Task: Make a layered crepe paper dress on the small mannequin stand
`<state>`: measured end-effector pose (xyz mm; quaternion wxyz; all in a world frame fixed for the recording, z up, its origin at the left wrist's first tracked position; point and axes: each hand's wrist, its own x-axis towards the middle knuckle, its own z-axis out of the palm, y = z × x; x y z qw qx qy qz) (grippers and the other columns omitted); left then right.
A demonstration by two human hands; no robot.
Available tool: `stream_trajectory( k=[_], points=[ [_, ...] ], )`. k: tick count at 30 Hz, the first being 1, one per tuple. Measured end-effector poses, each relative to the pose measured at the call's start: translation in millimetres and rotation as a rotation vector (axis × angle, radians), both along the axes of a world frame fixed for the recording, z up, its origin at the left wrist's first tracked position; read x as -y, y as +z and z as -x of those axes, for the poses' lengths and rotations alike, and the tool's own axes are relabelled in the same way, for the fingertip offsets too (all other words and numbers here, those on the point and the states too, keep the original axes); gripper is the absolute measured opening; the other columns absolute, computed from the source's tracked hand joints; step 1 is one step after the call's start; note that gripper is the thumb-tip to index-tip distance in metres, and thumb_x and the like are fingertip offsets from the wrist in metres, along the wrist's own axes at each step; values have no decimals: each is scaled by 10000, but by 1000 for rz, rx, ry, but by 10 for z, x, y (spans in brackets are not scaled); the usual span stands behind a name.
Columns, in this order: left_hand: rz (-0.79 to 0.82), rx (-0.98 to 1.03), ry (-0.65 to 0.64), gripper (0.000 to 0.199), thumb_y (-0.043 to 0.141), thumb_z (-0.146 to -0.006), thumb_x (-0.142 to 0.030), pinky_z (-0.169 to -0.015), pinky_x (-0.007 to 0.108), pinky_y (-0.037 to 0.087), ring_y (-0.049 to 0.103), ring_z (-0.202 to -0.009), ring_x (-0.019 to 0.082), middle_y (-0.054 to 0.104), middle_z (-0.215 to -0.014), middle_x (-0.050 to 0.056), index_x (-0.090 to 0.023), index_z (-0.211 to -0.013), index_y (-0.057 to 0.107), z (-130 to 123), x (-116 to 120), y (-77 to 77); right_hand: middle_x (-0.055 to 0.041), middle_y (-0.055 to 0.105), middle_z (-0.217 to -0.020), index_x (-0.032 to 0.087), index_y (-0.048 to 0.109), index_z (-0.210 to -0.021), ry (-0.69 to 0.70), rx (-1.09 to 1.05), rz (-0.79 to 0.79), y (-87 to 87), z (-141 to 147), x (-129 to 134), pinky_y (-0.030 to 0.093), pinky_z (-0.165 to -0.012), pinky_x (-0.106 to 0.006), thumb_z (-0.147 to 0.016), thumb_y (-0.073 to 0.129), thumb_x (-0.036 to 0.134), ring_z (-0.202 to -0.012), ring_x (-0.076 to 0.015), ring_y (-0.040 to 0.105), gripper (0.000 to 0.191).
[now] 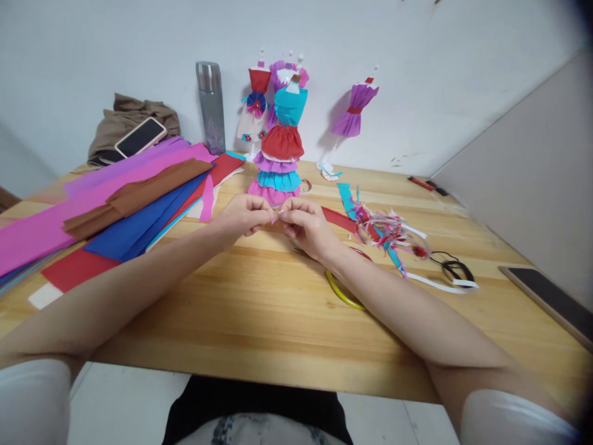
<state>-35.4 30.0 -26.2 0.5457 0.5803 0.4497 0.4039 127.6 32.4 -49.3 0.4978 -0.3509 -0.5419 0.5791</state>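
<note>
Wood table (222, 327), pale wall (162, 49) along far side, grey panel (523, 167) at right, white floor (125, 395) past near edge. Papers (148, 191) fill left side, scraps (389, 232) right of hands, phone (551, 300) at right edge. Open wood: near-middle strip, hands to near edge; yellow ring (345, 295) partly hidden by right forearm. Pink bit (275, 217) held above table, just near of the layered dress (280, 139). Left hand (246, 214) and right hand (307, 227) both pinch it, thumb to finger. Too small to tell its long axis or pointing.
</note>
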Motion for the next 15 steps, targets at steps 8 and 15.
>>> stream_trajectory(
  k=[8, 15],
  points=[
    [36, 185, 81, 240, 662, -753, -148, -380, 192, 203, 332, -372, 45, 452, -418, -43, -174, -533, 571, -38, -5, -89, 11, 508, -546, 197, 613, -631, 97, -1, 24, 47, -123, -111, 207, -437, -274, -709, 686, 545, -415, -93, 377, 364],
    [58, 296, 150, 157, 668, -748, -155, -363, 187, 202, 339, -358, 45, 458, -416, -59, -165, -596, 632, -119, -12, -200, 8, 527, -532, 210, 616, -598, -129, 288, -211, 53, -139, -102, 322, -511, -278, -731, 634, 432, -499, -119, 445, 259]
  ],
)
